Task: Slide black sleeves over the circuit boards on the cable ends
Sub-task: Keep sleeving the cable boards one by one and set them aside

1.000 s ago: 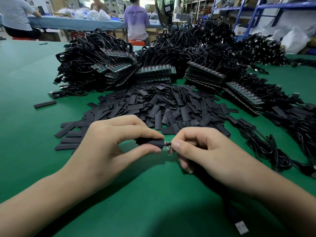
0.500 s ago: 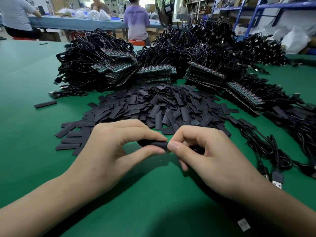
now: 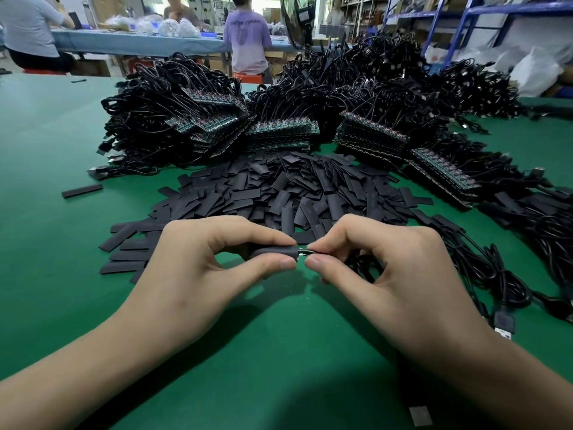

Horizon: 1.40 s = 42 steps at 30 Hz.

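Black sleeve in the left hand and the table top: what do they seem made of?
Black sleeve: matte, pliable plastic tubing, likely heat-shrink; the piled sleeves lie flat. Table top: smooth green mat, probably rubber or vinyl, with a soft sheen.

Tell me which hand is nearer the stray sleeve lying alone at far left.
Left. The left hand is right of the stray sleeve; the right hand lies farther right.

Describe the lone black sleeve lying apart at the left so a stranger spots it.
On the green table, find the heap of flat black sleeves in the middle. Look left of it, in front of the leftmost cable bundle: the stray sleeve lies flat there. Unlike its neighbours it touches no other sleeve, with green cloth on every side.
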Each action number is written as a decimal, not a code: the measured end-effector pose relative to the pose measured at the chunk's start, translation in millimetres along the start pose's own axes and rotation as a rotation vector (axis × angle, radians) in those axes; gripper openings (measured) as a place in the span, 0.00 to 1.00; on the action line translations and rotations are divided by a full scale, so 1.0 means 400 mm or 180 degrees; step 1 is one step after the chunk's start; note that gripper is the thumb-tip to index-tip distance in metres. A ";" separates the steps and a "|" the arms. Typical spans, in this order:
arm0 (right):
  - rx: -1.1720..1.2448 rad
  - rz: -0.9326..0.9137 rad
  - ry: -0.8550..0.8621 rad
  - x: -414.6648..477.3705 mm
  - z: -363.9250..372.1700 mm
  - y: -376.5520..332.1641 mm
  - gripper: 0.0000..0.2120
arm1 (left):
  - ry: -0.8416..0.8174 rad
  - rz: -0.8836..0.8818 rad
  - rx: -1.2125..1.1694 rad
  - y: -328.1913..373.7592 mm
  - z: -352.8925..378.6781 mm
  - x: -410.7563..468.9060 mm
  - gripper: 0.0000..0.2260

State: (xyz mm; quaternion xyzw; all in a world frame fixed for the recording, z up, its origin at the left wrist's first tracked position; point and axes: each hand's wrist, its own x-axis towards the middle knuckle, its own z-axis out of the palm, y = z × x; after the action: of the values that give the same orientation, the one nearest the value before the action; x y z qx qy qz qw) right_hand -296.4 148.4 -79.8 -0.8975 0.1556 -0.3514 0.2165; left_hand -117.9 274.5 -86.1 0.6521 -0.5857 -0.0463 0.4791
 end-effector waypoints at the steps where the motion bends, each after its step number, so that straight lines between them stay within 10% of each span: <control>1: -0.0056 -0.0036 0.0009 0.000 -0.001 0.000 0.05 | -0.0013 -0.0010 -0.0014 0.000 0.000 0.000 0.10; 42: 0.1897 0.1196 -0.0678 0.001 0.021 -0.005 0.05 | 0.0519 0.0046 0.0017 -0.006 0.010 0.005 0.22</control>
State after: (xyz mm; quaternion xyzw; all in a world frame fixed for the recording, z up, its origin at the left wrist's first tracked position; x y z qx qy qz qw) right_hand -290.1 152.3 -84.2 -0.7823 0.1852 -0.2399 0.5442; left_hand -118.0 270.2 -88.7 0.6507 -0.5496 0.0120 0.5238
